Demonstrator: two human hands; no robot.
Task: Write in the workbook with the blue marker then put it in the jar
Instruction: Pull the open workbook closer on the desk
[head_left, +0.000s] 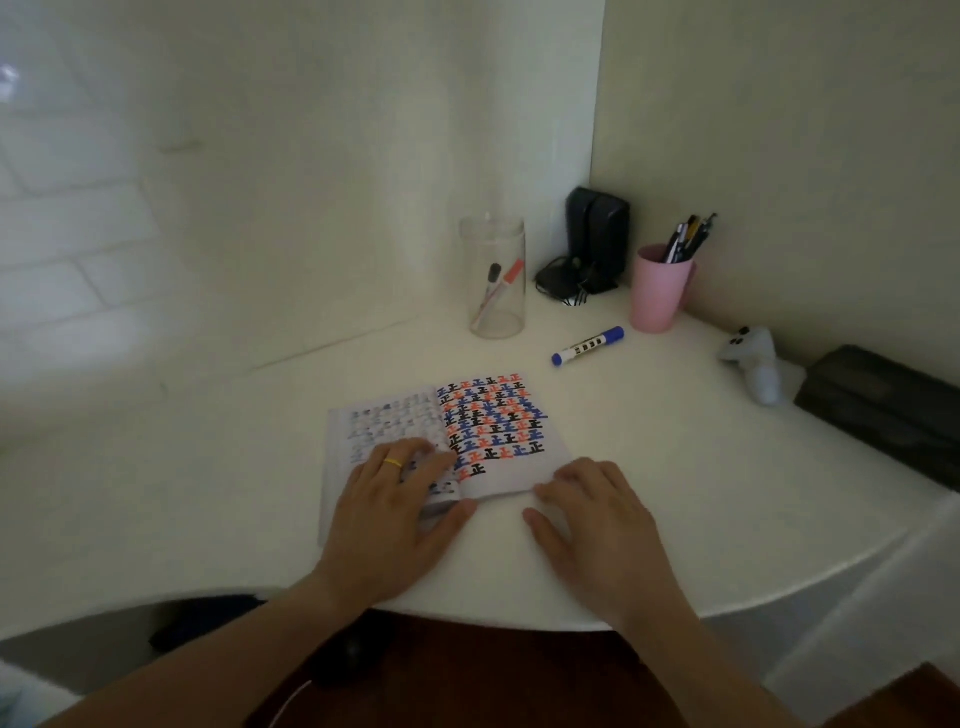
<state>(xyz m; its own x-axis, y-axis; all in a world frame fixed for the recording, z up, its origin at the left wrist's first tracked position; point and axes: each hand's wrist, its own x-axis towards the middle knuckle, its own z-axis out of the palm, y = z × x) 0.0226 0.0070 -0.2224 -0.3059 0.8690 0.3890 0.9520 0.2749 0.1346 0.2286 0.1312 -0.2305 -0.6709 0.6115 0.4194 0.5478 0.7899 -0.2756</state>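
Both hands flat, fingers spread, grasping nothing: left hand (387, 512) presses workbook (488, 431); right hand (597, 514) at its corner.

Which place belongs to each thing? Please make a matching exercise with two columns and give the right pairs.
Things:
1. blue marker
2. red marker
3. left hand
4. pens

Places:
A. in the pink cup
B. lying on the desk
C. on the workbook
D. in the glass jar

Pairs: 1-B, 2-D, 3-C, 4-A
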